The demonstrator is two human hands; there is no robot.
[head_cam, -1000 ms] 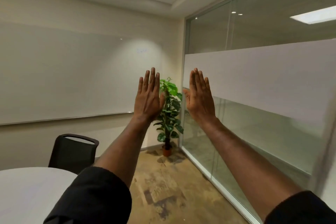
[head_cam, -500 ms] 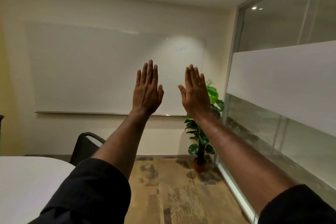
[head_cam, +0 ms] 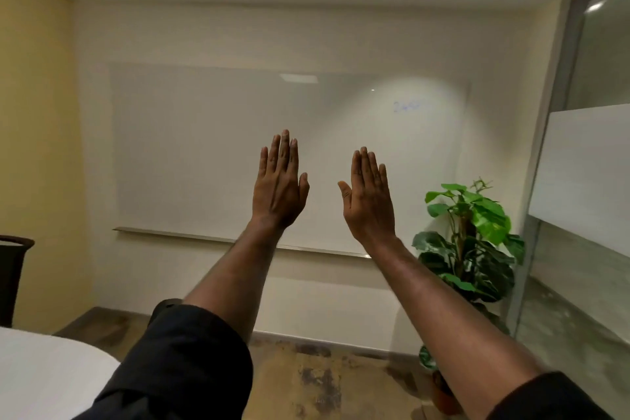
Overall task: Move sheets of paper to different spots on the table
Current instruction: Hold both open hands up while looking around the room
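My left hand (head_cam: 279,186) and my right hand (head_cam: 370,201) are raised in front of me at arm's length, backs toward the camera, fingers straight and held together. Both hold nothing. A corner of the white round table (head_cam: 41,375) shows at the bottom left, below my left sleeve. No sheets of paper are in view.
A whiteboard (head_cam: 211,147) covers the wall ahead. A potted plant (head_cam: 474,239) stands at the right by a glass partition (head_cam: 586,181). Part of a black chair (head_cam: 13,269) shows at the left edge. Worn wooden floor (head_cam: 317,382) lies beyond the table.
The view has swung left: the plant and glass wall slid to the right and the whiteboard now fills the middle. My hands stay raised and have moved slightly apart.
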